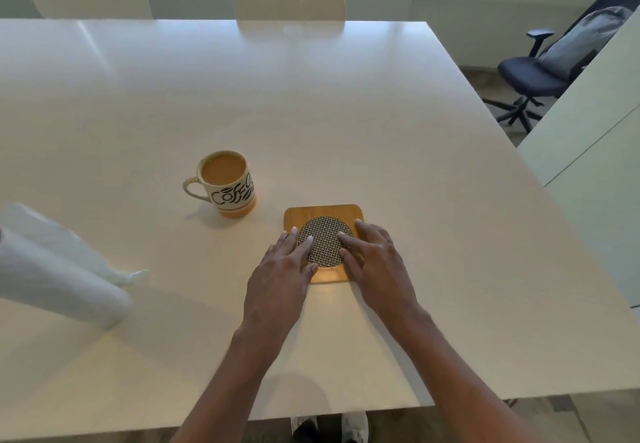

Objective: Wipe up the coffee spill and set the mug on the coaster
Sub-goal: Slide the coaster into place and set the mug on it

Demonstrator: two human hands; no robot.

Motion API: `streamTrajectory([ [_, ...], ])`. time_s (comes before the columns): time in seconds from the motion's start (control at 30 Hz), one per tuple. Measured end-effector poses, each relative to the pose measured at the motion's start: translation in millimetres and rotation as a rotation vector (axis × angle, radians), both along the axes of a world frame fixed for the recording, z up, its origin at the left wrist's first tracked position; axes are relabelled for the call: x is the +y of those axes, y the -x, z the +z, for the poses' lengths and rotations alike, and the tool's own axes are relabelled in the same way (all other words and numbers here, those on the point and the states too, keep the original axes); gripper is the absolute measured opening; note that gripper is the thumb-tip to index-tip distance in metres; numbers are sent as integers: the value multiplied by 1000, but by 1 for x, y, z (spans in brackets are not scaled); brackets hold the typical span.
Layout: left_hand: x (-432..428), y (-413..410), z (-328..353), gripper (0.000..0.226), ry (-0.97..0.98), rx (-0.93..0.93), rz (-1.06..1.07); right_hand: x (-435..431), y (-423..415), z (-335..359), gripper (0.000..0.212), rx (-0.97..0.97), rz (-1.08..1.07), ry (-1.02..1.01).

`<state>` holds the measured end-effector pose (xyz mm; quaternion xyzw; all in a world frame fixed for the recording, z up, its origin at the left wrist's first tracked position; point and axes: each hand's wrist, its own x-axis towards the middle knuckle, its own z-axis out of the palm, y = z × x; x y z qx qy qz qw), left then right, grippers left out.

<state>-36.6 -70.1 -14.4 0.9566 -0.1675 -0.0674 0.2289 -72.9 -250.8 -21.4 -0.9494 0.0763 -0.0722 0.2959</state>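
Hands are settling the coaster (323,242) on the white worktop (346,124): the left hand (280,280) and right hand (375,269) are both lying flat on it, each grip spread and pinching nothing. Up and to the left of the coaster, well apart from it, the mug (227,183) is standing upright, nearly full. No spill is showing plainly, so the coaster step seems to be in hand. Next, a steady lift by the handle is looking necessary. Far left of the coaster, a paper towel roll (59,283) is lying; chairs (289,1) are waiting beyond.
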Motion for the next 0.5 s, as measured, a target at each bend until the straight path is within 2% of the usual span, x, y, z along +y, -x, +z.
streamTrajectory([
  [0.5, 21, 24, -10, 58, 64, -17, -29, 17, 34, -7, 38, -19, -41, -2],
])
